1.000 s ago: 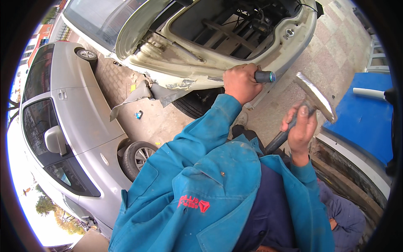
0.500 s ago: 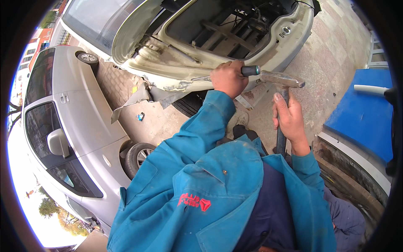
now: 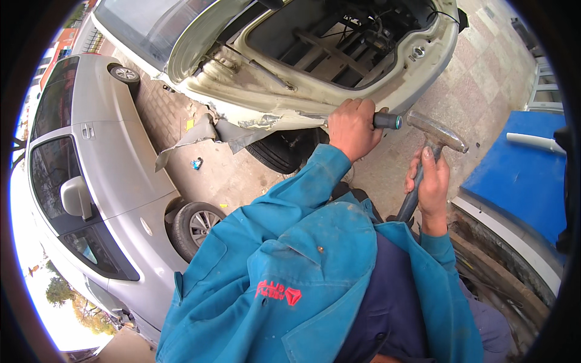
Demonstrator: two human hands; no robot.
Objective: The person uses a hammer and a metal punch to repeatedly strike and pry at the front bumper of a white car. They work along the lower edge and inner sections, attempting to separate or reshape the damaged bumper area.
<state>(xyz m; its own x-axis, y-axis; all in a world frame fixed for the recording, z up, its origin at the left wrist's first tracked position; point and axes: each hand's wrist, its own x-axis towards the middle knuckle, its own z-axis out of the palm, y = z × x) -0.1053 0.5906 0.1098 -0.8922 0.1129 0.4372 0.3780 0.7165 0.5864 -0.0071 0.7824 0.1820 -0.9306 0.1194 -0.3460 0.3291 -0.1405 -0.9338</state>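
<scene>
My left hand is closed around a chisel-like tool with a dark handle and a slim metal shank. The shank points left along the torn edge of a cream car body panel; whether its tip touches the metal I cannot tell. My right hand grips a hammer by its dark handle, thumb lying along it. The worn metal hammer head is just right of the tool's butt end, with a small gap between them.
Ahead is the car's open rear opening, with a wheel under the torn panel. A silver van stands at the left. To the right lie a blue panel and a white edging. Small litter dots the paving.
My left hand and its tool have shifted right and slightly nearer to me. The hammer head has moved right and nearer, off the tool's butt end, and its handle is more tilted.
</scene>
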